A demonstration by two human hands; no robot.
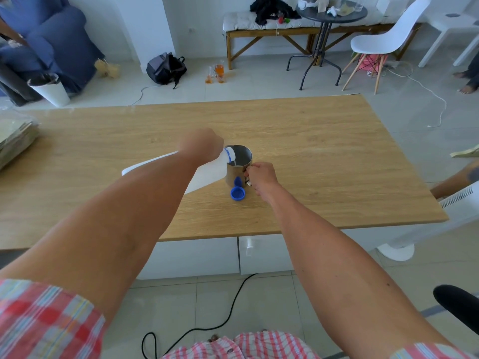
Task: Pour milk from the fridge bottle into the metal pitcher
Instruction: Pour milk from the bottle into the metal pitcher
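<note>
My left hand (201, 145) grips a white milk bottle (210, 172) with a blue neck ring, tipped steeply with its mouth over the rim of the metal pitcher (237, 164). A thin white stream of milk runs from the mouth into the pitcher. The pitcher stands upright on the wooden table (324, 156), near its middle. My right hand (260, 177) holds the pitcher's handle on its right side. The bottle's blue cap (237, 194) lies open side up on the table, just in front of the pitcher.
A stack of papers in plastic (15, 137) lies at the table's left edge. A white fan (425, 224) stands by the right corner. Beyond the table are a backpack (166, 68), glasses on the floor (216, 72), a bench, a round black table and a white chair (383, 40).
</note>
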